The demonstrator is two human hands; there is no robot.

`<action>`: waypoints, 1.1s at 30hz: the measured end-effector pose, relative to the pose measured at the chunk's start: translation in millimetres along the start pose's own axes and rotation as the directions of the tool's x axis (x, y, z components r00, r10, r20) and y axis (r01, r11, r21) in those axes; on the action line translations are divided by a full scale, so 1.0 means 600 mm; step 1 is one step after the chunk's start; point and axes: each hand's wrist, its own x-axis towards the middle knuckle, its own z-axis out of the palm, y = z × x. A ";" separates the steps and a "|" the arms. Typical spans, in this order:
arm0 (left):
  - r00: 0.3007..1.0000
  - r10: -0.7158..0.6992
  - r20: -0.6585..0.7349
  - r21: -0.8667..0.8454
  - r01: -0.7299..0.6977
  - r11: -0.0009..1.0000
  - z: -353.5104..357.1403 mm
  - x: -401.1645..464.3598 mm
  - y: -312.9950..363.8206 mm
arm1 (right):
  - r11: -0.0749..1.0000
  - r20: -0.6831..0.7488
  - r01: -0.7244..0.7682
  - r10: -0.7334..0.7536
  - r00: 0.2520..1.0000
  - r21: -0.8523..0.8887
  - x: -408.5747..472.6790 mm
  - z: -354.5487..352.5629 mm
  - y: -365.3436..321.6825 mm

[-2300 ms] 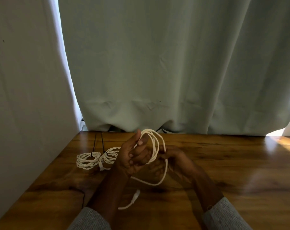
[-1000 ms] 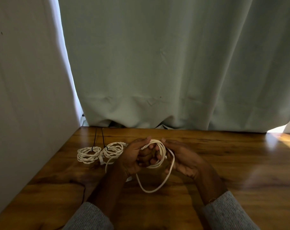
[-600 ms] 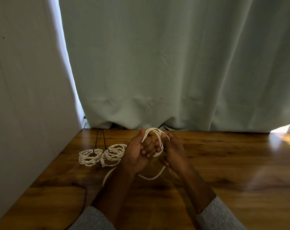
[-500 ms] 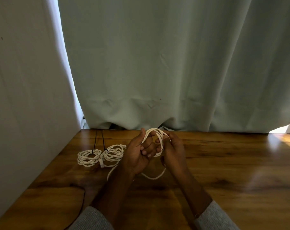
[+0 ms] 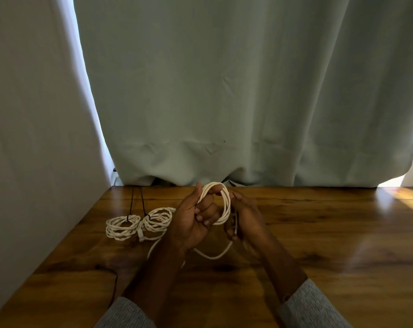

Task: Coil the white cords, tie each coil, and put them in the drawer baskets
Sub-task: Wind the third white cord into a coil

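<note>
My left hand [image 5: 194,221] grips a white cord coil [image 5: 226,204], held upright above the wooden table [image 5: 319,233], with the loops running over its fingers. My right hand [image 5: 244,218] is beside the coil on the right, its fingers curled round the free strand [image 5: 215,255] that droops in a loop below both hands. Two finished coils lie on the table to the left: one [image 5: 122,226] at the far left, another [image 5: 157,220] right next to it, each bound with a thin dark tie. No drawer or basket is in view.
A pale green curtain [image 5: 224,91] hangs behind the table's far edge. A white wall [image 5: 35,138] closes off the left side. Thin black strings [image 5: 136,202] run from the tied coils toward the back. A dark wire [image 5: 110,280] lies at the front left.
The coil in my left hand has grown as the free tail shortened. My right hand has slid down along the strand, and the hanging loop below the hands is smaller.
</note>
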 end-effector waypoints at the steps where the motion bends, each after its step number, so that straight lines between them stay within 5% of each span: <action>1: 1.000 0.004 0.009 -0.016 -0.004 1.000 0.001 0.000 0.000 | 0.998 0.020 -0.009 0.007 1.000 0.066 -0.002 0.003 -0.001; 7: 0.997 0.065 0.050 -0.072 -0.062 0.995 0.006 0.005 0.011 | 0.995 -0.021 0.012 -0.010 1.000 0.100 -0.010 0.028 0.005; 13: 0.977 0.208 -0.038 0.102 -0.203 0.974 0.009 0.008 0.023 | 0.973 0.008 0.081 -0.081 0.997 -0.218 -0.009 0.039 0.013; 18: 0.935 0.333 -0.120 0.252 -0.296 0.921 0.001 0.012 0.026 | 0.893 0.167 0.042 0.038 0.985 -0.448 -0.023 0.039 0.006; 23: 0.895 0.423 -0.140 0.462 -0.319 0.828 -0.008 0.017 0.019 | 0.774 0.182 0.076 0.052 0.982 -0.629 -0.013 0.031 0.006; 28: 0.882 0.471 -0.002 0.846 -0.250 0.471 -0.021 0.014 0.003 | 0.832 0.192 -0.037 0.171 0.967 -0.554 -0.016 0.022 -0.003; 33: 0.865 0.480 0.147 0.971 -0.218 0.095 -0.032 0.008 -0.006 | 0.938 0.188 -0.149 0.215 0.958 -0.313 -0.016 0.010 -0.003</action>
